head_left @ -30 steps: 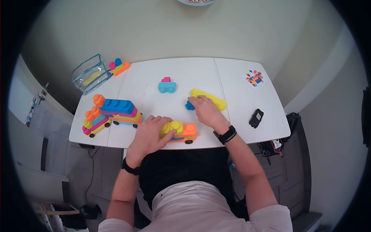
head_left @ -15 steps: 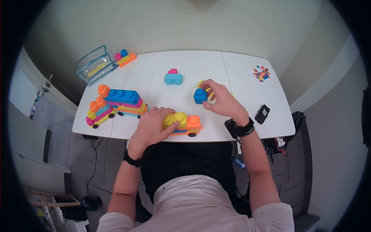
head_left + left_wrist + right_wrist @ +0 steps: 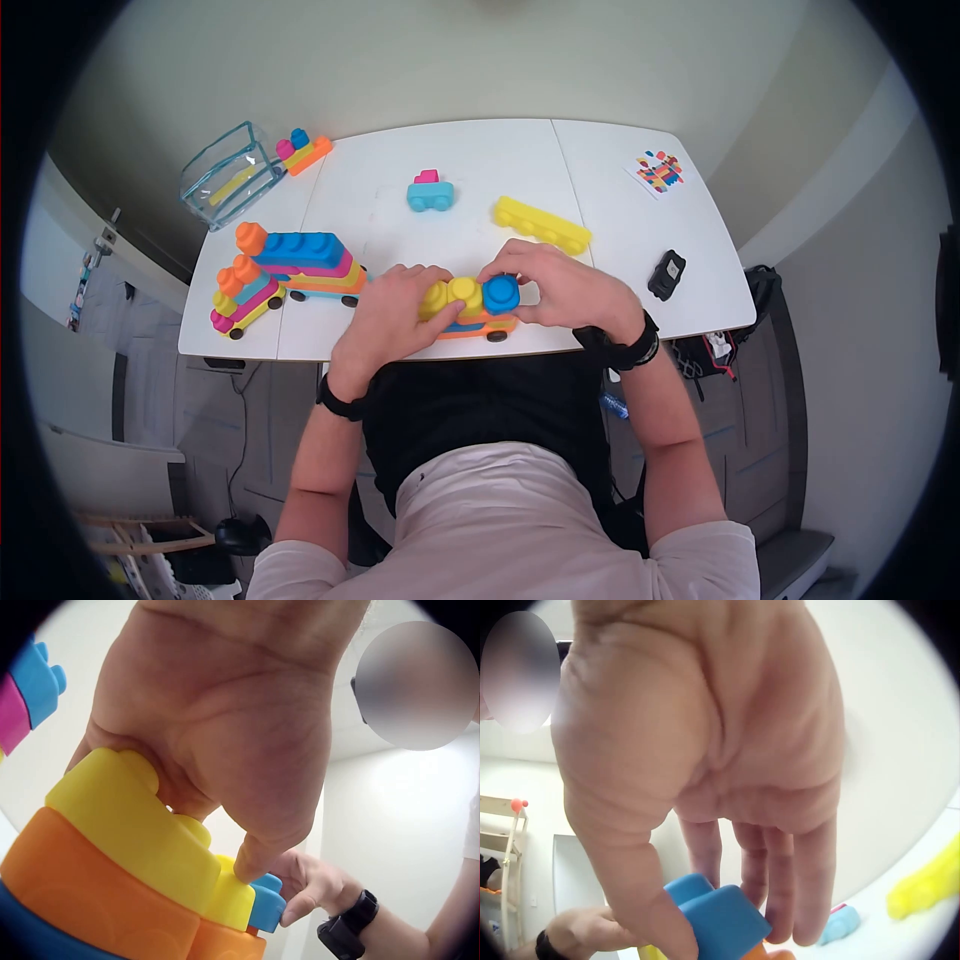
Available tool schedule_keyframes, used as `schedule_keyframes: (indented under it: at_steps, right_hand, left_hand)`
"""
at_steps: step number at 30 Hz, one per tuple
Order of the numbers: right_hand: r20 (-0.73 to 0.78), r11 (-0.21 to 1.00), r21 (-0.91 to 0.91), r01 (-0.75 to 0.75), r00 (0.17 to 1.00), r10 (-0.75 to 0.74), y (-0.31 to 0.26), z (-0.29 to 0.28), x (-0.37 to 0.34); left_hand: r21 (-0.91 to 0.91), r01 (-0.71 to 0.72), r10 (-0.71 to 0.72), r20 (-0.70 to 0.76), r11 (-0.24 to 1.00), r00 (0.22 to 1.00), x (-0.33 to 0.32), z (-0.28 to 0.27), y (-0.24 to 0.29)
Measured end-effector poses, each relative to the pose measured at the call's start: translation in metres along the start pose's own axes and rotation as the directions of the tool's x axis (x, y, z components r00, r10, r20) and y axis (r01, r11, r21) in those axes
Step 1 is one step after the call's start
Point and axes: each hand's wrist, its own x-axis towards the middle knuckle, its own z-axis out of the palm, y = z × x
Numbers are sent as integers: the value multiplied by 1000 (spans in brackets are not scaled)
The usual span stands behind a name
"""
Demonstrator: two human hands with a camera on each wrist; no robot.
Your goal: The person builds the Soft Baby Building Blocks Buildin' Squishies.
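A wheeled toy vehicle of building blocks stands at the table's front edge, with yellow blocks [image 3: 135, 825] on top of orange ones [image 3: 97, 885]. My left hand [image 3: 385, 318] rests over its left part, the thumb against the yellow blocks. At the vehicle's right end, my right hand [image 3: 575, 292] pinches a small blue block [image 3: 501, 294] between thumb and fingers. The blue block is beside the last yellow block, right over the orange block beneath. In the right wrist view, the blue block [image 3: 727, 922] shows between thumb and fingertips. My left palm hides the vehicle's left end.
Two built block vehicles [image 3: 305, 262] stand at the left. Behind my hands lie a long yellow block [image 3: 542, 225] and a turquoise block [image 3: 430, 196] with a pink one. A clear case [image 3: 228, 180] is at the back left; a picture card [image 3: 658, 173] and black device [image 3: 667, 275] are at the right.
My right hand has taken the blue block from beside the long yellow block and brought it to the vehicle's right end. My left hand has stayed on the vehicle.
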Motion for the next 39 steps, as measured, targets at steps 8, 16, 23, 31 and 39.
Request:
schedule_keyframes:
  at_steps: [8,16,23,31,39]
  right_hand:
    - [-73,989,-82,-121,991,115,2,1,-9]
    - [-89,974,-159,-162,985,149,1,6,-17]
    - [-128,971,-202,-132,986,108,34,-7,-31]
    - [-463,498,-472,-728,685,562,99,-12,-27]
    - [-557,331,-494,-804,585,590,115,-13,-19]
  left_hand:
    - [12,-72,72,-22,997,997,7,10,-1]
    - [26,-109,110,-47,994,993,13,18,-6]
    - [-3,-90,90,-42,996,995,11,15,-3]
    - [-117,8,0,74,993,997,7,1,2]
    - [-226,-30,13,-74,974,997,3,-24,6]
